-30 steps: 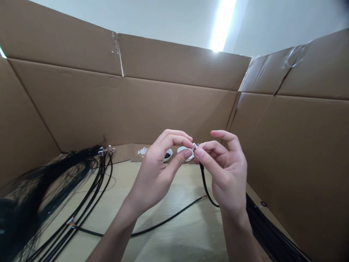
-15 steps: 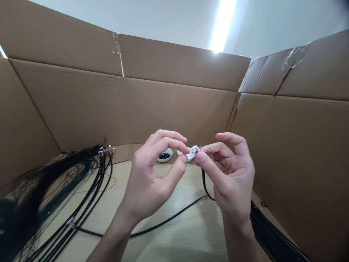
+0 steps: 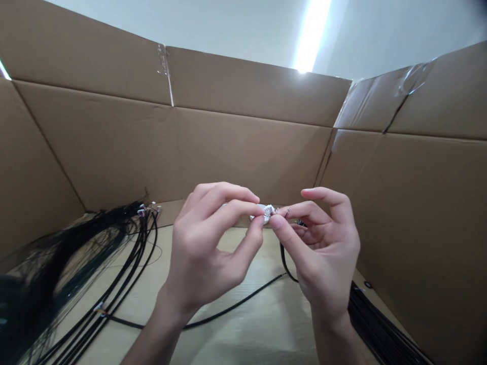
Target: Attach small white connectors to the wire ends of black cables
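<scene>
A small white wire connector (image 3: 269, 209) with a row of dark slots sits at the fingertips of my right hand (image 3: 323, 243). My right thumb and index finger pinch it and the thin wires (image 3: 288, 212) by it; one or more bare wire ends stick up past the index finger. From behind this hand a black cable (image 3: 283, 258) hangs down. My left hand (image 3: 207, 243) has thumb and index finger closed in a pinch right at the connector's left side. What lies between those fingertips is too small to make out.
A white bowl (image 3: 254, 218) stands behind the hands, mostly covered. Black cables with white connectors (image 3: 142, 210) and a tangle of dark wires (image 3: 76, 248) lie at left. More black cables (image 3: 376, 319) lie at right. Cardboard walls (image 3: 247, 152) enclose the table (image 3: 243, 339).
My left hand has shifted, its thumb and index finger drawing together beside the connector. My right hand has moved slightly left with the connector. The bowl of black pieces is now hidden behind my left hand.
</scene>
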### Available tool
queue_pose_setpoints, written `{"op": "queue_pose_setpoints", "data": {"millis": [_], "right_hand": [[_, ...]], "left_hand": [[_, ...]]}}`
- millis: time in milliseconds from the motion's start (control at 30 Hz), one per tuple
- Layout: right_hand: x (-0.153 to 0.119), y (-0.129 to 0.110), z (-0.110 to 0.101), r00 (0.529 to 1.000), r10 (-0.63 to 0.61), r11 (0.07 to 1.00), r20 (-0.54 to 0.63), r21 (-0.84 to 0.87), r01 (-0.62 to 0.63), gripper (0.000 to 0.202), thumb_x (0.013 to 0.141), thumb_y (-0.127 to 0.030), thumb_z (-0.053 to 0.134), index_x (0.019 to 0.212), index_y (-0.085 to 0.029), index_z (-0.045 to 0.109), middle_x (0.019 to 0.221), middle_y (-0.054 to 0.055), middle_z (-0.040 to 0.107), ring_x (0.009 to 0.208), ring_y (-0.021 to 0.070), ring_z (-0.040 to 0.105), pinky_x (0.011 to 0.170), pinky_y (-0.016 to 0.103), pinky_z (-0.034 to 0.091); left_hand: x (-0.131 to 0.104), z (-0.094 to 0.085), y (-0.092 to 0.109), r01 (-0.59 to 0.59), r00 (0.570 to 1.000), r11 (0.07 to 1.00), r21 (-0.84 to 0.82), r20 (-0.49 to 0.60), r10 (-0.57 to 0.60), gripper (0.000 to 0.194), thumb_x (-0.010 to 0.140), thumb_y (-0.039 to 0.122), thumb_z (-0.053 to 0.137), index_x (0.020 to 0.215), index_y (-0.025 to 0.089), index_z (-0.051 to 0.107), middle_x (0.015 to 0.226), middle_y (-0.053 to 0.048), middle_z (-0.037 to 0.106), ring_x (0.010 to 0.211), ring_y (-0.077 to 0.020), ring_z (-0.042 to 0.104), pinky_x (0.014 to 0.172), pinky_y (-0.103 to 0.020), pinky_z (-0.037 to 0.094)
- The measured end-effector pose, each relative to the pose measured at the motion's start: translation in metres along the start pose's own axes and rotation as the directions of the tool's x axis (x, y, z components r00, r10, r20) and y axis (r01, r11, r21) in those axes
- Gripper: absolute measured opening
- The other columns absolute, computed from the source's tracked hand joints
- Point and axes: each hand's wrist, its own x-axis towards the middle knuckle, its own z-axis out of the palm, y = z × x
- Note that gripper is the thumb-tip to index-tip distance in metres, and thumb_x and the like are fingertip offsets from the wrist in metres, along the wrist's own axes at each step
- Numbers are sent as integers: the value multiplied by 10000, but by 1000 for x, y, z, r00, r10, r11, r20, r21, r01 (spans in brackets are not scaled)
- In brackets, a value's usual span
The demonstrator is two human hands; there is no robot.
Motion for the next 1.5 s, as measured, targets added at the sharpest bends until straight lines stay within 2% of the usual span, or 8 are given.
{"op": "queue_pose_setpoints", "data": {"millis": [100,233,333,433,600,833,1200,1500], "right_hand": [[0,0,1,1000,-3,1000,-9,10,3,389,879,-168,834,1147,-321,597,844,-39,780,850,200,797,707,309,671],[0,1,1,1000,-13,1000,-11,-2,13,392,878,-173,839,1146,-321,595,859,-34,784,862,207,797,730,337,673],[0,2,1,999,-48,998,-24,-31,47,390,877,-169,835,1150,-316,599,877,-27,789,862,218,798,760,375,682],[1,3,-1,999,-49,998,1,-47,49,376,885,-183,834,1153,-310,604,880,-23,787,852,229,801,752,392,684],[1,3,-3,998,24,999,61,-36,-21,364,895,-228,850,1153,-309,606,863,-38,790,825,219,799,764,380,677],[1,2,-3,999,35,999,36,24,-36,383,885,-198,854,1151,-316,605,862,-45,800,824,194,793,760,333,657],[2,-1,-2,1000,19,999,-22,31,-19,369,881,-172,829,1121,-295,578,844,-39,787,800,185,782,736,318,629],[2,-5,-9,1000,25,999,1,41,-25,411,807,-94,813,1081,-285,572,763,-57,756,708,165,748,639,264,590]], "left_hand": [[-2,0,0,-113,993,987,116,-10,115,188,881,119,753,961,270,677,1004,-5,766,1011,-237,674,892,-425,525],[-1,1,0,-100,995,990,97,19,98,169,911,111,747,966,254,673,1018,-2,765,1011,-207,671,899,-390,519],[1,1,-1,-36,998,999,-10,42,37,140,952,118,727,928,250,686,1014,11,756,975,-172,671,878,-346,525],[3,0,-6,133,990,979,-151,74,-123,100,991,177,706,934,259,708,1022,21,743,982,-163,680,883,-325,539],[4,-3,-12,388,916,865,-317,239,-323,161,1005,307,712,859,271,772,1014,24,753,949,-160,707,848,-291,553],[8,-4,-14,521,840,716,-464,425,-336,234,1025,278,673,820,245,780,962,11,757,912,-146,720,833,-246,575],[8,0,-15,545,823,659,-519,483,-300,224,1023,244,658,832,232,775,1010,-14,754,954,-158,704,879,-259,583],[7,10,-21,735,674,315,-600,696,-247,216,1022,272,671,866,220,810,1056,-14,749,1056,-174,666,1009,-275,483]]}}
